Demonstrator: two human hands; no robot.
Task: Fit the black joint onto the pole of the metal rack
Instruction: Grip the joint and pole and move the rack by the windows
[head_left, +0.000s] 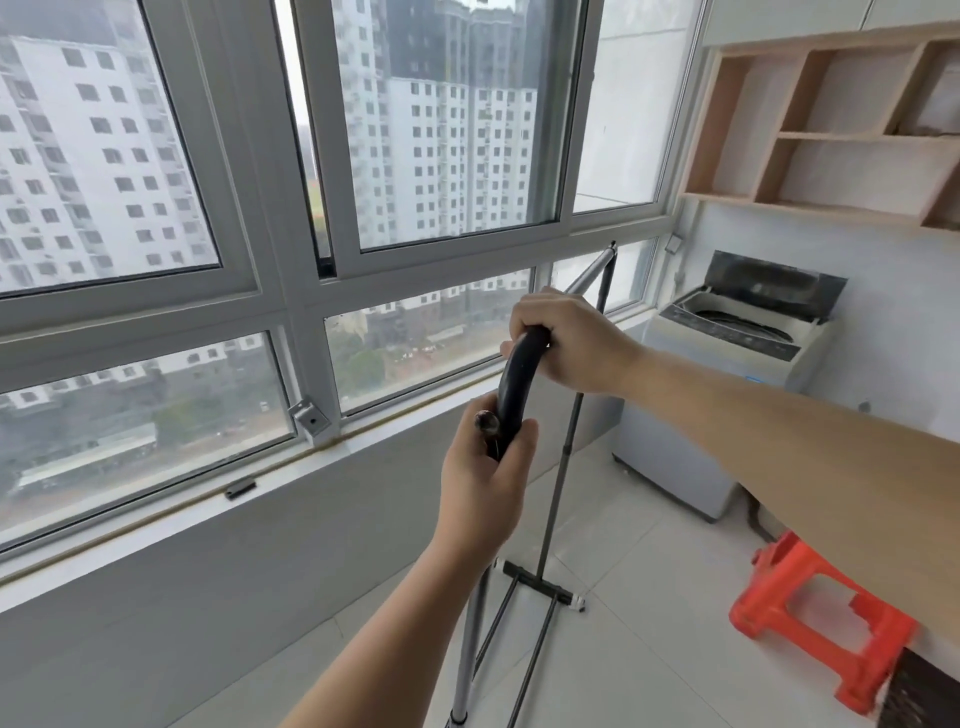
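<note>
A curved black joint (511, 387) arches between both hands in the middle of the view. My left hand (485, 486) grips its lower end, where a small round knob (487, 421) sticks out, at the top of a grey upright pole (470, 639). My right hand (569, 340) is closed over the joint's upper end, at the silver top bar (589, 275). A thin dark pole (563, 467) of the metal rack runs down to a black foot bar (540, 584) on the tiled floor. Where the joint meets the poles is hidden by my hands.
Large windows (415, 156) with a low sill (208, 499) run along the left. A top-loading washing machine (727, 374) stands at the right wall under wooden shelves (831, 135). A red plastic stool (815, 618) and a brush (914, 691) sit at the lower right.
</note>
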